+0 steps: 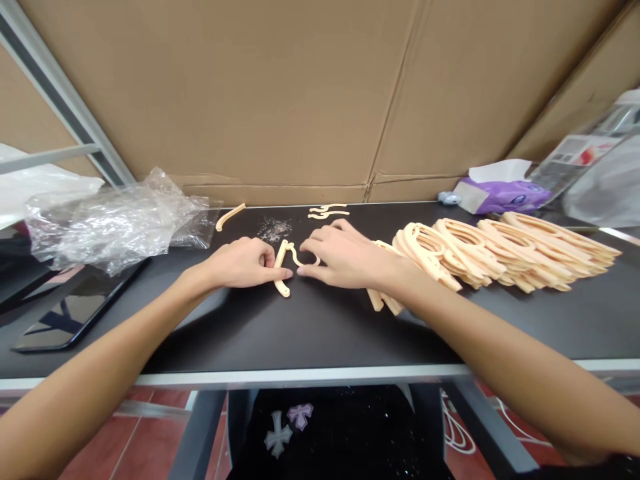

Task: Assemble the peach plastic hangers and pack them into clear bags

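My left hand [245, 262] pinches a cream, slightly curved bar [283, 288] with rounded ends, which looks like a folding hanger's arm. It stands at a slant just above or on the black table [320, 333]; I cannot tell which. Opposite it, my right hand [345, 257] has its fingers curled round a thin cream curved piece [295, 256], hook-shaped at the visible end. The two pieces meet or nearly meet at the top. My right fingers hide part of the hook piece. Beside my right wrist lie overlapping stacks of cream folding hangers [460, 250].
Further back lie a loose curved bar [231, 217] and thin hook pieces [328, 213], with small scraps [275, 230] between. Clear plastic wrap [115, 220] and a dark flat device [65, 327] are at left. A purple tissue pack [515, 195] sits at back right by the cardboard wall [280, 100].
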Demonstrator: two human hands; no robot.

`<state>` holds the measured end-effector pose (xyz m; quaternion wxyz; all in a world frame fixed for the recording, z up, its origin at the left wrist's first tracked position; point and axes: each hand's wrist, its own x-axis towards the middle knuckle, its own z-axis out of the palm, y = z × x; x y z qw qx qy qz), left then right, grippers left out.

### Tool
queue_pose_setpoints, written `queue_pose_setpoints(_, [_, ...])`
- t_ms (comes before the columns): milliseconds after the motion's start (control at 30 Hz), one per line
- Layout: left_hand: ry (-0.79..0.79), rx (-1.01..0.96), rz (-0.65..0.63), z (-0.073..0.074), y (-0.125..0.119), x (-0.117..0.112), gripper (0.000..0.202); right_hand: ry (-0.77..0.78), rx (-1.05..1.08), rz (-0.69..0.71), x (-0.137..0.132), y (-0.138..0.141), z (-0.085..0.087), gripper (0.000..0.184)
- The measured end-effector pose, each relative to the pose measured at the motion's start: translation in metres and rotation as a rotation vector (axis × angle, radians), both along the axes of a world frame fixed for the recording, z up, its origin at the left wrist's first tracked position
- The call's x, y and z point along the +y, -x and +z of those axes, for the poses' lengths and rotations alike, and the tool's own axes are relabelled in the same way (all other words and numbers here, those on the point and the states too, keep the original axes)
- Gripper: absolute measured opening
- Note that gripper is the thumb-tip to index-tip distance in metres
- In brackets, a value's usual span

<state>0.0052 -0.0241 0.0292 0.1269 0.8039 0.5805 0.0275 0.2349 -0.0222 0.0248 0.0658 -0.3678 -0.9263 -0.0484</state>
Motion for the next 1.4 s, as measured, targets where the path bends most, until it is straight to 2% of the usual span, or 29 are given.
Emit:
queue_pose_setpoints(67, [0.012, -0.033, -0.017, 0.000, 0.001, 0.000, 0.046, 0.036, -0.023, 0.023, -0.003, 0.005, -0.004, 0.041])
queue_pose_setpoints(167, [0.046, -0.097, -0.003, 0.001, 0.004, 0.002, 0.034, 0.054, -0.034, 0.021, -0.006, 0.009, -0.005, 0.033])
queue_pose_setpoints(400, [0.225, -0.350, 0.060, 0.003, 0.010, 0.006, 0.020, -0.063, -0.101, -0.010, -0.005, 0.007, 0.002, 0.034])
queue_pose_setpoints(500, [0.261, -0.479, 0.065, 0.004, 0.014, 0.009, 0.020, -0.111, -0.047, -0.055, -0.001, 0.001, 0.009, 0.034])
queue_pose_setpoints(600, [0.309, -0.640, 0.123, 0.005, 0.016, 0.012, 0.023, -0.133, 0.048, -0.100, 0.003, -0.007, 0.018, 0.032])
queue_pose_setpoints(700, [0.291, -0.805, 0.181, 0.005, 0.016, 0.014, 0.039, -0.052, 0.171, -0.156, 0.003, -0.012, 0.025, 0.029])
queue_pose_setpoints(767, [0.255, -0.876, 0.176, 0.003, 0.016, 0.015, 0.040, 0.055, 0.283, -0.171, 0.002, -0.013, 0.027, 0.026])
queue_pose_setpoints(833, [0.248, -0.876, 0.141, -0.001, 0.015, 0.017, 0.038, 0.165, 0.393, -0.157, 0.001, -0.013, 0.027, 0.023])
queue_pose_setpoints(933, [0.258, -0.774, 0.051, -0.004, 0.014, 0.019, 0.033, 0.309, 0.500, -0.110, 0.001, -0.009, 0.025, 0.023])
queue_pose_setpoints(1033, [0.186, -0.667, -0.051, -0.004, 0.012, 0.017, 0.027, 0.411, 0.537, -0.101, 0.001, -0.006, 0.021, 0.025])
queue_pose_setpoints(1167, [0.153, -0.559, -0.110, 0.000, 0.009, 0.012, 0.022, 0.509, 0.535, -0.105, 0.001, -0.005, 0.016, 0.022])
queue_pose_setpoints(1400, [0.086, -0.454, -0.183, 0.000, 0.006, 0.008, 0.027, 0.515, 0.408, -0.120, 0.001, -0.010, 0.020, 0.011])
